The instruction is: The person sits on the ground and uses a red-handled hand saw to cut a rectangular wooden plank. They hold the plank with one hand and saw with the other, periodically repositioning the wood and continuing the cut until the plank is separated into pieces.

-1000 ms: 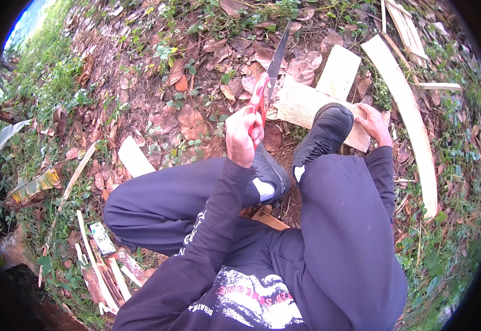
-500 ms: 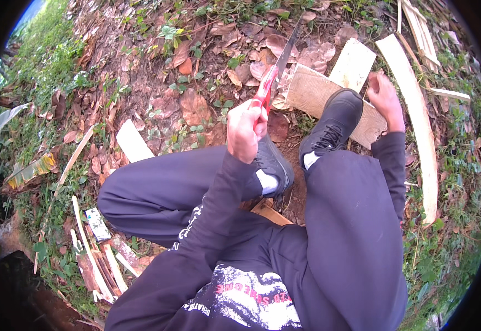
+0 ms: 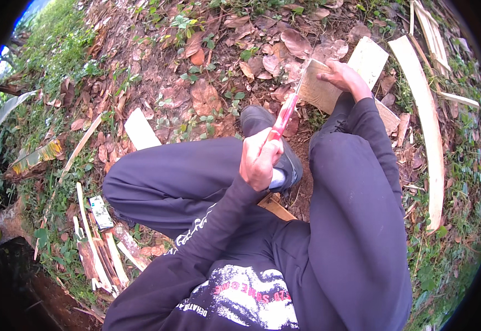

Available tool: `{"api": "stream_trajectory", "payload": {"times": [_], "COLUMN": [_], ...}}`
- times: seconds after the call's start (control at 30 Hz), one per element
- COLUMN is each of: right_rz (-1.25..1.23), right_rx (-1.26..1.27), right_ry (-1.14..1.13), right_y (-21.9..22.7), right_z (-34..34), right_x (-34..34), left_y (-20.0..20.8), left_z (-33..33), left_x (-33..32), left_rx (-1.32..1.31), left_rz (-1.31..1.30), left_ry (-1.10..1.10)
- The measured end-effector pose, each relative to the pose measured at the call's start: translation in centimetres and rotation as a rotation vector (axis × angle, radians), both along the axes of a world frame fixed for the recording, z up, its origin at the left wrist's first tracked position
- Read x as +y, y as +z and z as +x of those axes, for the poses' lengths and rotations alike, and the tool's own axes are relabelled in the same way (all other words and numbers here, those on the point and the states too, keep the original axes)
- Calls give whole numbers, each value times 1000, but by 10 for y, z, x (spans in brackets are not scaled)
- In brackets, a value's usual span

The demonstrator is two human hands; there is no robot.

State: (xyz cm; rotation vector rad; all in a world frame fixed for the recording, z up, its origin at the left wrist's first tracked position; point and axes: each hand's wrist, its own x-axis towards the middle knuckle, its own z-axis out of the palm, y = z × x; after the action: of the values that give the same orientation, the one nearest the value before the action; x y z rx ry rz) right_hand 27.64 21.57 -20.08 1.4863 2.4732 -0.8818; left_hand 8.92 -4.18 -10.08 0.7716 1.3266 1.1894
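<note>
While the pale board lies right of upper centre, its long axis slanting from upper left to lower right, the red saw at its left end points toward the upper right. The left hand is closed firmly around the saw; the right hand touches the board's upper end, whether gripping I cannot tell.

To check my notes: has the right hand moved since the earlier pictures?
Yes: the right hand has moved leftward across the board beneath it, from near the right end to near the left.
</note>
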Motion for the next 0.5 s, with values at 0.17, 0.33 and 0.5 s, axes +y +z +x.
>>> {"api": "stream_trajectory", "payload": {"times": [0.17, 0.33, 0.5], "right_rz": [31, -18, -59], "right_rx": [55, -23, -25], "right_ry": [29, 18, -24], "right_y": [-18, -15, -20], "right_z": [15, 15, 24], "right_x": [3, 9, 3], "left_y": [2, -9, 4], "left_z": [11, 38, 28], "left_x": [-7, -1, -29], "left_rx": [66, 168, 178], "left_rz": [-3, 62, 42], "left_ry": [-26, -23, -25]}}
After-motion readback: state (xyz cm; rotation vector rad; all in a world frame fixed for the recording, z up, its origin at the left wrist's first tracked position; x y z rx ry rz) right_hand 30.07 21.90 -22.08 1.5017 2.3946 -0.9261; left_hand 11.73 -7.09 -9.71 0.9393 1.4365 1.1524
